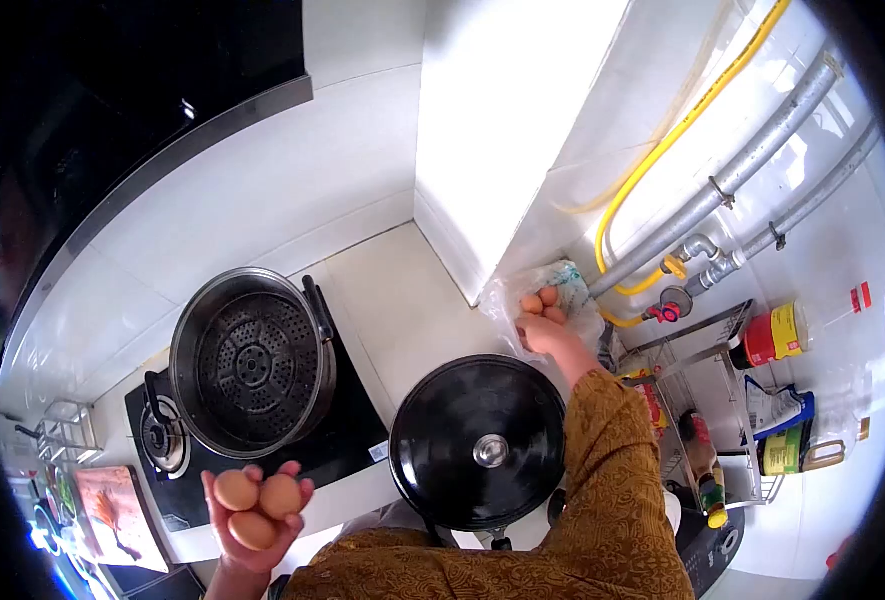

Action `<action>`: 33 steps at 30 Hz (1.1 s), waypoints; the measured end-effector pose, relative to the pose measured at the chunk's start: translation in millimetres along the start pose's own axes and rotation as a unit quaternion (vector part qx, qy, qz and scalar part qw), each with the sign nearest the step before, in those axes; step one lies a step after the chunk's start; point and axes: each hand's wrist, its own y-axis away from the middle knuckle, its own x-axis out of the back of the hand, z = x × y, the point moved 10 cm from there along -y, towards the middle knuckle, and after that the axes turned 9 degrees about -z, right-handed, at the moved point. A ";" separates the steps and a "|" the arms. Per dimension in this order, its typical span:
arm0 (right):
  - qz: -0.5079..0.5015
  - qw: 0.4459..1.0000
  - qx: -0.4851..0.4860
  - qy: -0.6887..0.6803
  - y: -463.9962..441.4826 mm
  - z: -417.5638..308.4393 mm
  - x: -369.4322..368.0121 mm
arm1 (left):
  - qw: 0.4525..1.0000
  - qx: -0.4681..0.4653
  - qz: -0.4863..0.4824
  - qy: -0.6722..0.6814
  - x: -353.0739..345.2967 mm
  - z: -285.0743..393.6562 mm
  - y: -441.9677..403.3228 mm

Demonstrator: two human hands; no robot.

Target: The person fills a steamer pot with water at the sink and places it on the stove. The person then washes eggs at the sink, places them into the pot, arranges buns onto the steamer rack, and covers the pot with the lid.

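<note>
In my left hand [253, 520], palm up with the fingers curled round them, rest three brown eggs [281, 495]. The hand is in front of the stove, just below a steamer pot [255, 365]. My right hand [548, 338] reaches into a thin clear plastic bag [508, 300] on the counter by the wall. Its fingers curl downward, and what lies under them is hidden. More brown eggs [533, 303] show in the bag, right beside those fingers.
A black lidded pan [478, 440] stands on the counter between my arms. The steamer pot sits on a black gas stove [363, 430]. At right are a wire rack [683, 400] with bottles, gas pipes [773, 130] and a yellow hose [693, 115]. A cutting board [118, 510] lies far left.
</note>
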 end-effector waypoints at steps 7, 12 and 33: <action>0.007 0.987 -0.125 0.104 0.6 -9.5 16.1 | 0.984 -0.152 0.073 -0.061 50.2 47.2 50.1; 0.076 0.989 -0.088 0.090 -26.3 36.8 14.7 | 0.984 -0.159 0.020 0.084 48.6 47.4 76.0; -0.235 0.603 0.439 -0.623 258.5 -432.1 -149.9 | 0.906 -0.361 -0.161 0.149 177.4 141.3 428.4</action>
